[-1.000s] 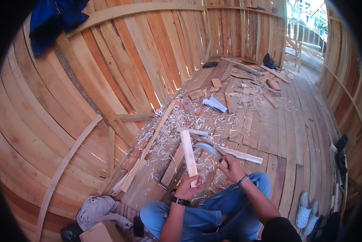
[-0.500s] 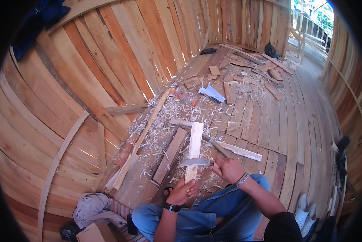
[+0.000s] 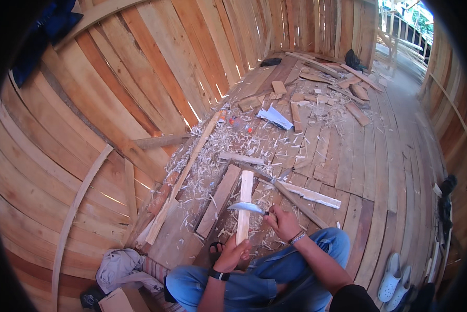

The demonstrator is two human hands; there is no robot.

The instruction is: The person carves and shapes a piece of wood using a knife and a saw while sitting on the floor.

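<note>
My left hand (image 3: 232, 256) is closed around the near end of a pale wooden strip (image 3: 243, 228), which points up and away from me. My right hand (image 3: 284, 223) grips the handle of a curved-bladed knife (image 3: 246, 207). Its blade lies across the strip's upper part, edge to edge over the width. Whether the blade is cutting in or just resting there cannot be made out. Both hands are above my crossed legs in blue jeans (image 3: 259, 291). Beneath the strip, a darker wooden block (image 3: 219, 200) lies on the floor to the left.
Curly shavings (image 3: 192, 182) cover the floor ahead. A long batten (image 3: 186, 174) lies at left, and a stick (image 3: 301, 203) and pale board (image 3: 311, 195) at right. Farther off are offcuts (image 3: 355, 112) and a white sheet (image 3: 275, 118). White clogs (image 3: 390, 281) stand at lower right.
The wooden strip has come lower and a little left, its far end nearer to me. My right hand has shifted left, and the knife blade now sits closer to the strip's far end.
</note>
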